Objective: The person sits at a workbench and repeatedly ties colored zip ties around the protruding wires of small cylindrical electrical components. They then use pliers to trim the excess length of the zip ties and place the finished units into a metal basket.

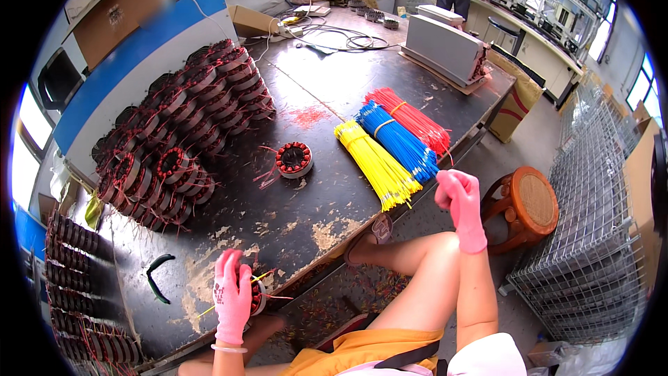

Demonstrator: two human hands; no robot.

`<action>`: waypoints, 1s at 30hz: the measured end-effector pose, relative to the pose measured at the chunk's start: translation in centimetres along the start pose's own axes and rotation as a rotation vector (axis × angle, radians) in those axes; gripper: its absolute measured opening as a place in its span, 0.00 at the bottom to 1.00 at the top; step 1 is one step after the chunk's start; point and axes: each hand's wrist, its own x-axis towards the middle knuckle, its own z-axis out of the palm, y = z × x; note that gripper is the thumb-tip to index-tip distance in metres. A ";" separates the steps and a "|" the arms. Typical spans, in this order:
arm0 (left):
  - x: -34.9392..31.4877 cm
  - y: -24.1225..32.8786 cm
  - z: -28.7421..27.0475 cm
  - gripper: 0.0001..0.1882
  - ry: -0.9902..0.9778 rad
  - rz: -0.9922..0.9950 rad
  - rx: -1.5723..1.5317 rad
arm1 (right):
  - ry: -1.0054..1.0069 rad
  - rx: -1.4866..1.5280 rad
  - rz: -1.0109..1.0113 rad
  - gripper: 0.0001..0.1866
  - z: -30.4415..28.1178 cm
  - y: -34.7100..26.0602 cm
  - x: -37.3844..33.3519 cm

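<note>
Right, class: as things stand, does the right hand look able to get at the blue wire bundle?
Probably yes: the right hand is close to the blue wire bundle, nothing visible stands between them, and the yellow bundle and red bundle lie alongside.

A wooden stool [530, 196] stands on grey floor [541, 145].

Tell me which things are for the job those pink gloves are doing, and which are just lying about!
Seem part of the job:
the wound ring at the left hand
the yellow wires, blue wires and red wires bundled near the right hand
probably the stacked rings

Probably just about:
the round stool
the mesh cage
the cardboard box
</note>
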 end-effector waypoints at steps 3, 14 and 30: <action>-1.0 1.8 -0.1 0.31 0.266 0.135 -0.009 | -0.249 -0.127 -0.061 0.08 6.4 -3.2 -3.1; -3.4 5.2 -5.0 0.17 0.411 0.613 0.325 | -0.835 -0.230 -0.328 0.13 20.1 0.3 -5.7; -0.9 0.2 1.7 0.17 0.346 0.058 -0.041 | -1.002 -0.530 0.383 0.16 27.4 6.7 -3.8</action>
